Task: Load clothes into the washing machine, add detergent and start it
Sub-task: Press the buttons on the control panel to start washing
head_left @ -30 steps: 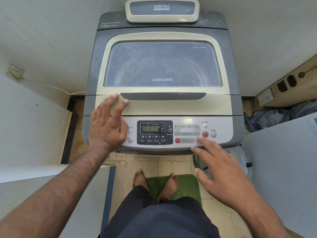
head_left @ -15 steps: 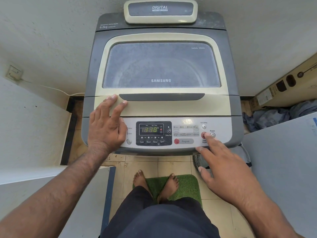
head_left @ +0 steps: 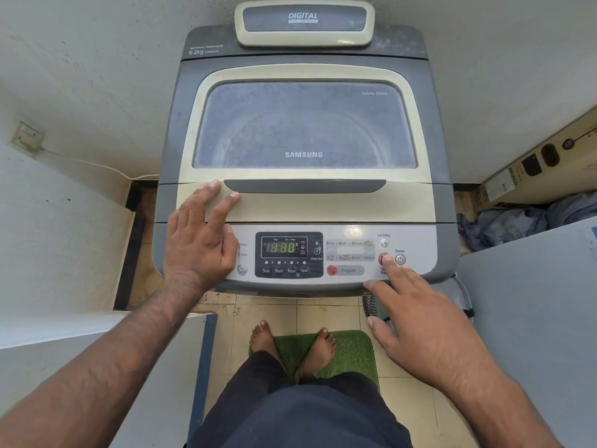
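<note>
A grey and cream top-loading washing machine (head_left: 439,124) stands in front of me with its glass lid (head_left: 303,127) closed. Its control panel (head_left: 416,240) faces me, and the display (head_left: 280,247) is lit with green digits. My left hand (head_left: 197,240) lies flat on the lid's front left, fingers spread, holding nothing. My right hand (head_left: 420,321) reaches to the panel's right side, index fingertip touching the red start/pause button (head_left: 383,258) beside the power button (head_left: 400,259). No clothes or detergent are visible.
White walls close in on both sides. A cardboard box (head_left: 542,166) and blue cloth (head_left: 517,221) lie at the right behind a grey surface (head_left: 533,302). A wall socket (head_left: 27,137) with a cable is at the left. My bare feet stand on a green mat (head_left: 352,350).
My right hand has moved up from the panel's lower edge, and its index finger has come onto the red start/pause button. My left hand stays on the lid.
</note>
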`<action>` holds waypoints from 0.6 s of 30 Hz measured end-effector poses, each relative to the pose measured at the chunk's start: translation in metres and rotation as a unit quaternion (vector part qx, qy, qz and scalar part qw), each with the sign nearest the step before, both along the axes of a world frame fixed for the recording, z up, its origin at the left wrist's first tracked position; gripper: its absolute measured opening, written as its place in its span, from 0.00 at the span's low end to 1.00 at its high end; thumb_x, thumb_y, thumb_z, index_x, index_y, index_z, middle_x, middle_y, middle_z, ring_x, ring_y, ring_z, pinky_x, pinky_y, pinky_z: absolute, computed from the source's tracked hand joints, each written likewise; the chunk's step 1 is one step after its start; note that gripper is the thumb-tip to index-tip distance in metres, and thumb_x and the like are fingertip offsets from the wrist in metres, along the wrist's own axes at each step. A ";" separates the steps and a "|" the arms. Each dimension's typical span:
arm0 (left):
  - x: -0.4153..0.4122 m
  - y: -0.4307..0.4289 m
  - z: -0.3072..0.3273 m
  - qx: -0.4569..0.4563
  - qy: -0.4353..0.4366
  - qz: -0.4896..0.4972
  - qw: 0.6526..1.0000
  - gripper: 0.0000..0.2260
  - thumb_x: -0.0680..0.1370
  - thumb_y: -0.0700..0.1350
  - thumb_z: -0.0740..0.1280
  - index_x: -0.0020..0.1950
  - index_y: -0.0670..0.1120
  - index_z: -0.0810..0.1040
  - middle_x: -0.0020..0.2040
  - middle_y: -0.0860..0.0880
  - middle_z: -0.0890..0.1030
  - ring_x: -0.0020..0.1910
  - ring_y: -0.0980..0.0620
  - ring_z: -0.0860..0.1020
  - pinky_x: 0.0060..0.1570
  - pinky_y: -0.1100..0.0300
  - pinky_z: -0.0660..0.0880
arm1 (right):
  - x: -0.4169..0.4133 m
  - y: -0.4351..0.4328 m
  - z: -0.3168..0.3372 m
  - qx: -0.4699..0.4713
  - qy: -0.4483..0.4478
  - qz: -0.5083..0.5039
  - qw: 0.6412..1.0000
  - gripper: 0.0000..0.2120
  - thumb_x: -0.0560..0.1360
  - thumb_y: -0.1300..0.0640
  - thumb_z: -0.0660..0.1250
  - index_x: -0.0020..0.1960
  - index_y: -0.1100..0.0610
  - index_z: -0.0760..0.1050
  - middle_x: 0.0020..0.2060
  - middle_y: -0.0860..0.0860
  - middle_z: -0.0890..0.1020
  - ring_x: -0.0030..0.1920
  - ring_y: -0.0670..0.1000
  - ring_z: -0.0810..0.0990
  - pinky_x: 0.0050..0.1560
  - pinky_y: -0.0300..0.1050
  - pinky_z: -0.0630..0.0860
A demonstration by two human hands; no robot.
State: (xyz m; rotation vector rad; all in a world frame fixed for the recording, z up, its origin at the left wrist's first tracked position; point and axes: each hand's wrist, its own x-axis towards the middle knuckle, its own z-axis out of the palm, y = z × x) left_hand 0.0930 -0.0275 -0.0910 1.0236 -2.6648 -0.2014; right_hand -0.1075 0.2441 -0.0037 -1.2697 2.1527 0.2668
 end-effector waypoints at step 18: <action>0.000 0.000 -0.001 -0.002 -0.003 0.003 1.000 0.27 0.76 0.48 0.60 0.75 0.47 0.71 0.77 0.39 0.68 0.76 0.38 0.67 0.68 0.40 0.67 | 0.016 -0.006 -0.006 0.040 0.032 0.021 0.998 0.24 0.84 0.44 0.54 0.77 0.50 0.62 0.82 0.62 0.35 0.83 0.63 0.44 0.77 0.59 0.63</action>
